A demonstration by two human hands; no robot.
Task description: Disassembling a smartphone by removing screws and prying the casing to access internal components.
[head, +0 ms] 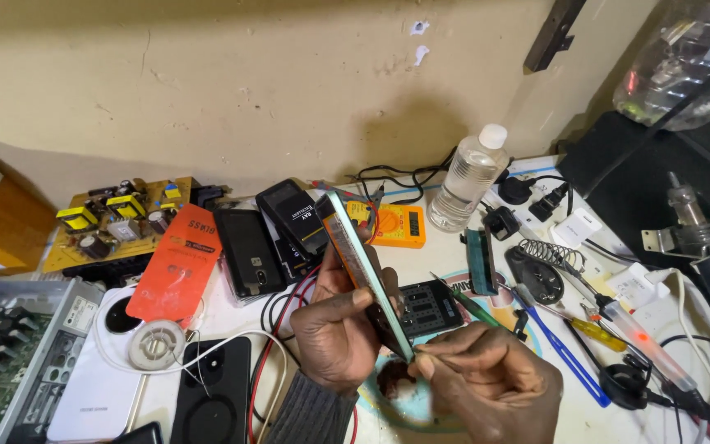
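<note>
My left hand [334,325] grips a smartphone [363,263] held on edge, its pale green frame facing up and its far end tilted toward the wall. My right hand [491,382] is closed on green-handled tweezers [462,302], whose tip I cannot see, and its fingertips press at the near corner of the phone's edge. Both hands hover over the middle of a cluttered white workbench [429,255].
A yellow multimeter [396,224], clear plastic bottle [470,177], black phones [248,251], an orange packet [176,263], a circuit board [117,218], a white phone [96,370] and a solder spool [156,344] lie around. Screwdrivers [597,329], cables and a soldering station [692,222] crowd the right.
</note>
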